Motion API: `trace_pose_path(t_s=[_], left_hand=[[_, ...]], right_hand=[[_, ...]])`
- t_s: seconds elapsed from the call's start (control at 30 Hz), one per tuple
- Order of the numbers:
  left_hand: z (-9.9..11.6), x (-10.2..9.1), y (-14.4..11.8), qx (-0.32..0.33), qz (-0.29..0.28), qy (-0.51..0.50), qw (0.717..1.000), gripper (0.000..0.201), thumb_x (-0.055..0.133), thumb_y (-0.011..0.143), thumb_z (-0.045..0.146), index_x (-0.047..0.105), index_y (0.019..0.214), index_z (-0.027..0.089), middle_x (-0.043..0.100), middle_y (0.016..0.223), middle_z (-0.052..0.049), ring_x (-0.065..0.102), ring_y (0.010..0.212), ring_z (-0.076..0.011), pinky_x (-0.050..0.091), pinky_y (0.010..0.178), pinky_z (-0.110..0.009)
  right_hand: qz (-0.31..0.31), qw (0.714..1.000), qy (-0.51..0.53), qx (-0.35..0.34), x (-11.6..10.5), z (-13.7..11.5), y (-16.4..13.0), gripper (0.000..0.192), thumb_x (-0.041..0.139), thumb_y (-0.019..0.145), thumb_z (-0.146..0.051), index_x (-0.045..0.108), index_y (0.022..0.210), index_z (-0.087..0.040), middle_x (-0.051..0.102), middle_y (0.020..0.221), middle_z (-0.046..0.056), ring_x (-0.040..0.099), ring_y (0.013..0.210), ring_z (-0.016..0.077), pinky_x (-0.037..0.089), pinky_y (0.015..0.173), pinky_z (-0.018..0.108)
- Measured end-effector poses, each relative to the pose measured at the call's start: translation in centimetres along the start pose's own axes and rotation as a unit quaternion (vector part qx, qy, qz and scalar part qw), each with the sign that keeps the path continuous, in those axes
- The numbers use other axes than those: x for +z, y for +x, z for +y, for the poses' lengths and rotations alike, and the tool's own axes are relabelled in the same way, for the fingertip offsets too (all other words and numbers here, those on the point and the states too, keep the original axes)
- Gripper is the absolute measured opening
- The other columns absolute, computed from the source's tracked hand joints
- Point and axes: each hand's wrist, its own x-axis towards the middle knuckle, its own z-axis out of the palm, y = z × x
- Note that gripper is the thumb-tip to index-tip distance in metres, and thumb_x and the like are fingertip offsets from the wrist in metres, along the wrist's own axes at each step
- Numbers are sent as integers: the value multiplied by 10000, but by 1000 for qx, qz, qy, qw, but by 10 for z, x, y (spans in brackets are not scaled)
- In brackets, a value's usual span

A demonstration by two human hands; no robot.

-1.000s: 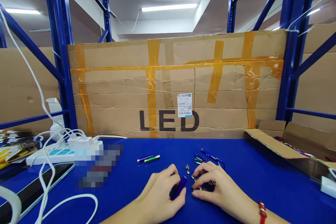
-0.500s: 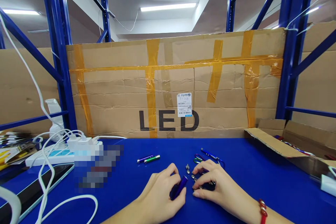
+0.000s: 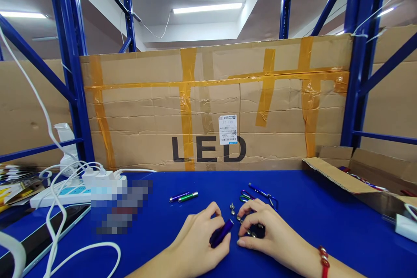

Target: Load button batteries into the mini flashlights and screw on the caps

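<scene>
My left hand [image 3: 201,239] grips a small dark blue flashlight tube [image 3: 222,232], its open end angled up to the right. My right hand [image 3: 271,236] rests on the blue table [image 3: 325,221] just right of the tube, fingers curled over several small silver metal parts [image 3: 249,230]; whether it pinches one I cannot tell. A single silver part [image 3: 232,208] lies just beyond the hands. Farther back lie a purple flashlight [image 3: 178,197], a green flashlight [image 3: 188,196] and coloured carabiner clips [image 3: 260,194].
A taped cardboard sheet marked LED [image 3: 215,108] closes off the back of the table. A white power strip [image 3: 61,193] with plugs and cables and a tablet [image 3: 42,236] lie at the left. An open cardboard box [image 3: 365,182] stands at the right. Blue rack posts [image 3: 73,65] flank the table.
My right hand's fingers have shifted slightly over the silver parts, and the view has drifted a little. The left hand still holds the blue tube in the same place.
</scene>
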Motion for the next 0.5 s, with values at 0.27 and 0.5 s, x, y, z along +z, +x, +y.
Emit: trace_pose_path(t_s=[0.27, 0.5], left_hand=[[0, 1, 1, 3, 3, -4, 1000, 122, 461, 791, 223, 539, 713, 171, 507, 850, 13, 393, 502, -41, 341, 492, -166], [-1, 1, 2, 3, 1, -8, 1000, 118, 461, 790, 222, 531, 709, 170, 508, 851, 12, 392, 501, -40, 338, 493, -166]], right_hand=[[6, 1000, -23, -1, -1, 0, 0, 139, 704, 705, -414, 731, 753, -287, 586, 1021, 40, 513, 993, 231, 367, 894, 374], [19, 1000, -20, 4, 1, 1, 1, 89, 684, 708, -334, 724, 713, -255, 584, 1006, 41, 515, 991, 224, 374, 893, 358]])
